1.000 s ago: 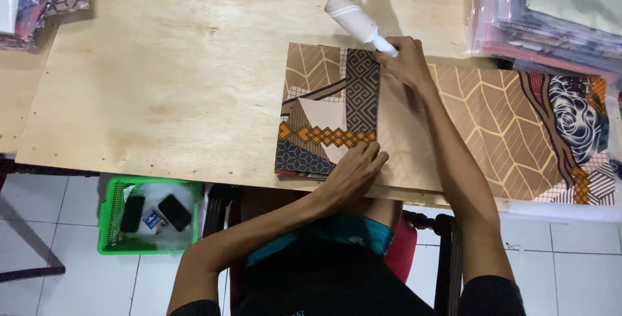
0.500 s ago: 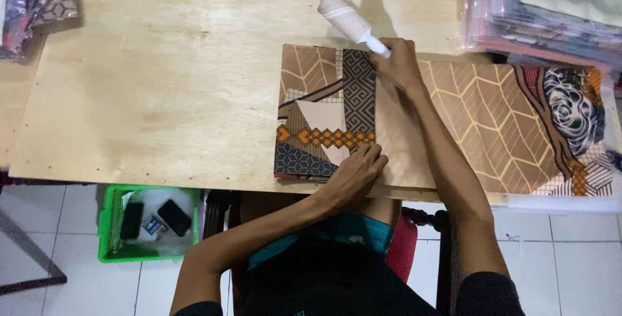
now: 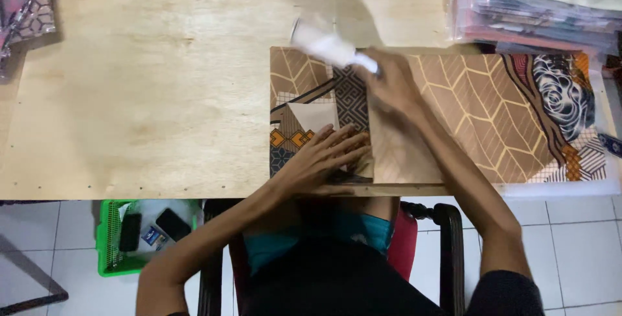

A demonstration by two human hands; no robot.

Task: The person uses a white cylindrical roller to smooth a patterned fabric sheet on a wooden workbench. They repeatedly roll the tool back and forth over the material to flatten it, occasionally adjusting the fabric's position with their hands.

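The lint roller [image 3: 330, 49], gripped in the right hand [image 3: 389, 82], has been swung down onto the folded patterned fabric [image 3: 324, 121]. The left hand [image 3: 327, 157], fingers spread flat, has slid further onto the fabric, just below the roller, pinning it for rolling.

A green basket [image 3: 107, 238] (phones inside) sits on the tiled floor [image 3: 583, 251] below the table.

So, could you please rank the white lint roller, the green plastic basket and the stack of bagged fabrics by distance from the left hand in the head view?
From the left hand:
1. White lint roller, just beyond it, in the right hand.
2. Green plastic basket, on the floor, lower left.
3. Stack of bagged fabrics, far right corner.
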